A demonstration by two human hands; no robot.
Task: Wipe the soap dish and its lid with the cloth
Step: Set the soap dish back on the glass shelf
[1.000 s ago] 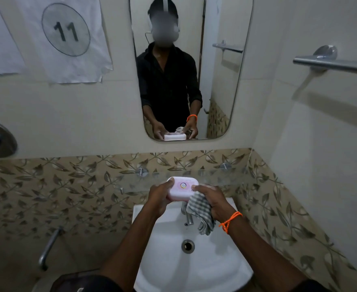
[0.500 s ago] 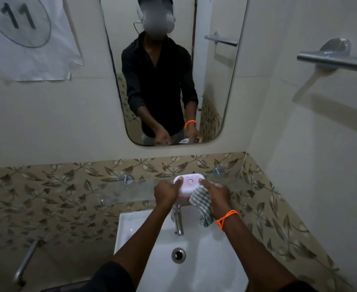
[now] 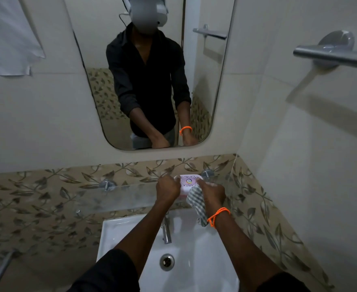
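A pink and white soap dish [image 3: 189,182] with its lid on, a round sticker on top, sits at the glass shelf [image 3: 118,197] above the sink. My left hand [image 3: 167,188] grips its left end. My right hand [image 3: 212,191] holds its right end and also clutches a grey checked cloth [image 3: 197,204], which hangs down below the dish towards the basin. The dish's lower part is hidden behind my fingers and the cloth.
A white basin [image 3: 131,232] with a chrome tap [image 3: 166,230] and drain [image 3: 167,261] lies below. A mirror [image 3: 101,85] is on the wall ahead. A chrome towel bar [image 3: 329,55] juts out at the right. Leaf-patterned tiles run behind the shelf.
Both hands have carried the soap dish away from me and up, from over the tap to the glass shelf by the wall. The cloth stays in my right hand.
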